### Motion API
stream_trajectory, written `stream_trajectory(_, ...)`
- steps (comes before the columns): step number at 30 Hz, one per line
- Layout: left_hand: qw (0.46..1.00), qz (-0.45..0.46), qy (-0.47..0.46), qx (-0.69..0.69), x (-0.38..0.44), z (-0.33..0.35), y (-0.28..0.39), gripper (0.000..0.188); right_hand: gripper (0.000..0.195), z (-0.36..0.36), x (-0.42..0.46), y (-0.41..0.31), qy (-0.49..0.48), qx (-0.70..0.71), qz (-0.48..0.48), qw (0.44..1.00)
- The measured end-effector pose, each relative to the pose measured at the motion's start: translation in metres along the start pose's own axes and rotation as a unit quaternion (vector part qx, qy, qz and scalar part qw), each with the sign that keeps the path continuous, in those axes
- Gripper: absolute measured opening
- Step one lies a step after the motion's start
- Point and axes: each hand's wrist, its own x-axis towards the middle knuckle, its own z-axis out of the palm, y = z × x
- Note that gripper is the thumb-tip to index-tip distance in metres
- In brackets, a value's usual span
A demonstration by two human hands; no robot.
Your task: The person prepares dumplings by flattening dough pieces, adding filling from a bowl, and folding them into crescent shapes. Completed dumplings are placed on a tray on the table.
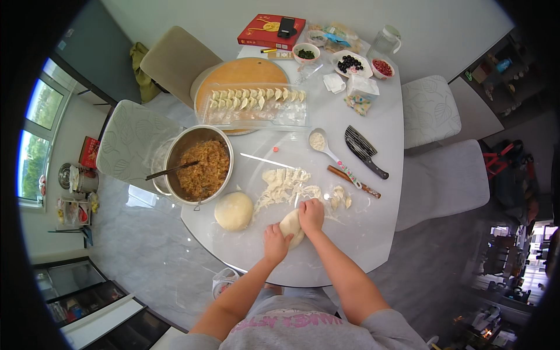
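Observation:
Both my hands are on an elongated piece of dough [292, 227] at the table's near side. My left hand [276, 243] grips its lower left side, while my right hand [311, 216] presses on its upper right end. A round ball of dough [234, 211] rests to the left. Beyond my hands lies scattered flour [284, 181], with small dough scraps [339, 197] to the right. A steel pot [231, 151] of filling [203, 168] with chopsticks [172, 170] stands at the left. Folded dumplings [258, 94] sit in rows on a clear plastic tray [256, 124].
Right of the flour lie a flour-filled spoon [317, 140], a wooden rolling pin [353, 181] and a black-bladed knife [365, 155]. Farther back are a round wooden board [245, 68], bowls of greens [305, 53] and red seeds [383, 69], dark fruit [350, 64] and a glass pitcher [386, 40].

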Motion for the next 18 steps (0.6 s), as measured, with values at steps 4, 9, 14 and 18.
stream_trajectory(4,0.998,-0.012,-0.011,-0.063,-0.002,-0.015,0.014,0.061,0.039,0.000,0.012,-0.018,-0.204,0.221,0.237,0.924)
stream_trajectory(9,0.989,0.125,0.001,0.079,-0.035,-0.066,0.006,0.054,0.014,-0.060,-0.072,-0.083,-0.089,0.245,0.067,0.963)
stream_trajectory(14,0.986,0.051,-0.106,0.117,-0.026,-0.047,-0.014,0.032,0.007,-0.030,-0.111,-0.067,-0.008,0.144,-0.068,0.987)
stream_trajectory(18,0.969,-0.009,-0.180,0.169,0.021,-0.029,-0.008,0.019,0.013,0.006,-0.063,-0.052,0.006,0.069,0.006,0.998)
